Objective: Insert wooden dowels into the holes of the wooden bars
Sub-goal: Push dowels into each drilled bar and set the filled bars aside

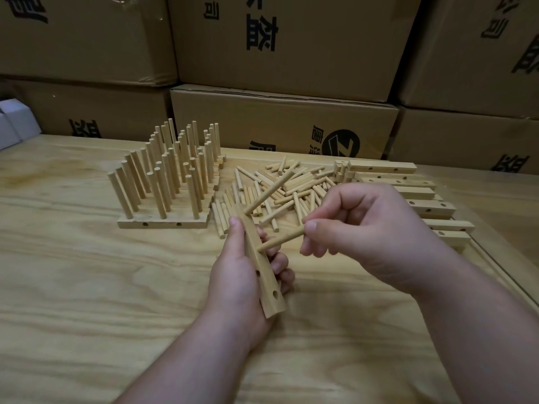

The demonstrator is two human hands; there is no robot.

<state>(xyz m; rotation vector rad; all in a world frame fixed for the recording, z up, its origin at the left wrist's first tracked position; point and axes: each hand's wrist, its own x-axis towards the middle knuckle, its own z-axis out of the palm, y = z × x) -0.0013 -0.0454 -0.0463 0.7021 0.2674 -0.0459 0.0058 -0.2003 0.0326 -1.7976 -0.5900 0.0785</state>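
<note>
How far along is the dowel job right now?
Done: a block of pale wooden bars with upright round dowels stands at back left. In hand: the left hand grips a pale drilled wooden bar with one dowel seated, while the right hand pinches a second round wooden dowel at its next hole. Left: a loose dowel heap and stacked empty bars.

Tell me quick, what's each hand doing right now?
Left hand: grips a wooden bar with one dowel already in.
Right hand: pinches a dowel at the bar.

Stacked cardboard boxes [285,45] behind plywood table [87,287]
</note>
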